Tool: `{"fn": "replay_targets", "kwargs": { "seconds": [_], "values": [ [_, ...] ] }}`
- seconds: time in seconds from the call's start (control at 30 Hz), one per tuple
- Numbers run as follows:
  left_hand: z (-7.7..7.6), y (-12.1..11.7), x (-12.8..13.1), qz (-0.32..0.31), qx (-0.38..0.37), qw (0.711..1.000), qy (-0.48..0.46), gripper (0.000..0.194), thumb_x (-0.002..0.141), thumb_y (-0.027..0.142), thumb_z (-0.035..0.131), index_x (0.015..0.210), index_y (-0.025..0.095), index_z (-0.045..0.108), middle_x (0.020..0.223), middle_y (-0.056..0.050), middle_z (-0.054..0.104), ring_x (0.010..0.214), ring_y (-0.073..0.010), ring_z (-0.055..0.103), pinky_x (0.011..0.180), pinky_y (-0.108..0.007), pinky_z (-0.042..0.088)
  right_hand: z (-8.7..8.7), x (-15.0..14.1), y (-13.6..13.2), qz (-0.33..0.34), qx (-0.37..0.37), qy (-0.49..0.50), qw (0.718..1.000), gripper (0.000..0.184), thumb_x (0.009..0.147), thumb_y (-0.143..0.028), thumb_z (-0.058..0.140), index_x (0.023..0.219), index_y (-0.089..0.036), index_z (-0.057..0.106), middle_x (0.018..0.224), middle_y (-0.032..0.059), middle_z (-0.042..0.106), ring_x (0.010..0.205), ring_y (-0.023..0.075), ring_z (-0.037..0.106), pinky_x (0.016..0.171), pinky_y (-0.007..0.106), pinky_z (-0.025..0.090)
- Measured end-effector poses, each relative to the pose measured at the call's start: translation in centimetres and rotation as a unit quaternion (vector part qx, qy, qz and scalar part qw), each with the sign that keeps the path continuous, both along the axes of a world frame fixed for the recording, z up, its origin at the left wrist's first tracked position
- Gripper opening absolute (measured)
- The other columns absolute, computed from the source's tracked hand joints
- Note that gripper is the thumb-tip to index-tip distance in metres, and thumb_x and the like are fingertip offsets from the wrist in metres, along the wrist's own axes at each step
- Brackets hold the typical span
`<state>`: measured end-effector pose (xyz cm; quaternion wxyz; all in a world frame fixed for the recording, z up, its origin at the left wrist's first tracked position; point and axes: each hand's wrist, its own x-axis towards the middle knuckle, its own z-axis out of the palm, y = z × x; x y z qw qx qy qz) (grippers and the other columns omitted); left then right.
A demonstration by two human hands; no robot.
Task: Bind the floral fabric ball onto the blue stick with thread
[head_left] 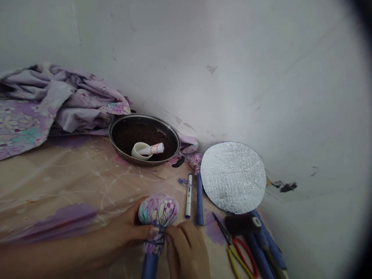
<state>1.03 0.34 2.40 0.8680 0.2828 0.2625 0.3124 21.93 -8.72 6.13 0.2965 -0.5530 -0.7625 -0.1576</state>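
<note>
On table w/ plastic cover, seen from hands: flowered sheet at 10 o'clock, steel pan w/ dark soil at 12, round silver mat at 1, scissors at 4, white pen at 12. Cloth ball on blue stick is at 6, between hands. Left hand half open, cups ball; right hand curled, pinches its gathered neck.
</note>
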Motion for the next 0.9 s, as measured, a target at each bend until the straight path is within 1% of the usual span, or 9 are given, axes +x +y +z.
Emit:
{"fn": "replay_targets", "kwargs": {
  "seconds": [0.17,0.23,0.3,0.43,0.53,0.67,0.73,0.8,0.9],
  "values": [
    [-0.6,0.3,-0.1,-0.005,-0.011,1.000,-0.018,0.070,0.083,0.033,0.125,0.147,0.035,0.095,0.132,-0.002,0.101,0.120,-0.0293,0.092,0.112,-0.037,0.075,0.1,0.1,0.1,0.009,0.015,0.028,0.999,0.035,0.116,0.001,0.059,0.115,-0.031,0.076,0.089,0.0001,0.081,0.074,0.0237,0.082,0.072,0.036,0.058],
    [-0.7,0.3,-0.1,-0.004,-0.014,1.000,-0.021,0.068,0.086,0.032,0.124,0.147,0.034,0.095,0.136,-0.003,0.101,0.120,-0.0284,0.092,0.114,-0.037,0.075,0.2,0.1,0.1,0.015,0.011,0.032,0.999,0.035,0.118,-0.001,0.058,0.115,-0.030,0.076,0.091,0.0005,0.081,0.074,0.0235,0.082,0.073,0.036,0.058],
    [-0.8,0.2,-0.1,-0.004,-0.011,1.000,-0.026,0.069,0.085,0.034,0.125,0.147,0.035,0.095,0.138,-0.003,0.101,0.126,-0.0298,0.092,0.115,-0.037,0.074,0.2,0.0,0.1,0.018,0.005,0.031,0.999,0.037,0.118,0.000,0.057,0.114,-0.031,0.077,0.091,0.0009,0.082,0.075,0.0237,0.082,0.073,0.037,0.058],
    [-0.6,0.1,-0.3,-0.011,-0.002,1.000,-0.027,0.070,0.086,0.034,0.124,0.149,0.035,0.094,0.143,-0.003,0.101,0.142,-0.0354,0.090,0.116,-0.038,0.073,0.2,-0.1,0.0,0.006,-0.007,0.024,1.000,0.039,0.112,0.003,0.058,0.107,-0.031,0.076,0.090,0.0019,0.083,0.076,0.0253,0.082,0.074,0.038,0.060],
    [-0.4,0.1,-0.5,-0.019,0.001,1.000,-0.019,0.074,0.088,0.034,0.123,0.154,0.033,0.091,0.149,-0.005,0.100,0.142,-0.0365,0.091,0.113,-0.039,0.074,0.3,0.1,-0.1,0.001,-0.020,-0.001,1.000,0.038,0.109,0.005,0.062,0.104,-0.030,0.077,0.090,0.0014,0.082,0.076,0.0242,0.083,0.076,0.037,0.061],
    [-0.3,0.0,-0.6,-0.009,0.002,1.000,0.006,0.077,0.083,0.036,0.125,0.152,0.037,0.092,0.149,-0.002,0.100,0.147,-0.0372,0.090,0.114,-0.038,0.073,0.4,0.4,-0.2,-0.001,-0.037,-0.028,0.999,0.041,0.104,0.008,0.065,0.108,-0.029,0.081,0.090,0.0009,0.080,0.077,0.0238,0.082,0.075,0.035,0.060],
    [-0.3,0.0,-0.5,-0.004,0.005,1.000,0.008,0.078,0.081,0.037,0.127,0.151,0.036,0.092,0.148,-0.002,0.100,0.144,-0.0355,0.090,0.116,-0.038,0.073,0.3,0.5,-0.2,-0.005,-0.042,-0.026,0.999,0.041,0.104,0.008,0.065,0.108,-0.029,0.081,0.092,0.0011,0.081,0.078,0.0242,0.083,0.079,0.035,0.061],
    [-0.4,0.0,-0.4,-0.004,0.008,1.000,-0.002,0.079,0.082,0.038,0.127,0.152,0.035,0.092,0.142,-0.002,0.101,0.136,-0.0322,0.091,0.114,-0.038,0.073,0.0,0.6,-0.1,-0.006,-0.041,-0.019,0.999,0.040,0.107,0.008,0.065,0.108,-0.029,0.080,0.093,0.0009,0.081,0.079,0.0241,0.083,0.081,0.036,0.061],
    [-0.5,0.0,-0.3,-0.012,0.007,1.000,-0.022,0.073,0.084,0.035,0.126,0.150,0.036,0.094,0.132,0.000,0.102,0.121,-0.0282,0.092,0.109,-0.037,0.074,-0.6,0.6,0.0,0.001,-0.021,-0.001,1.000,0.039,0.112,0.006,0.062,0.111,-0.029,0.078,0.094,-0.0002,0.083,0.080,0.0238,0.084,0.080,0.037,0.059]
  ]
}}
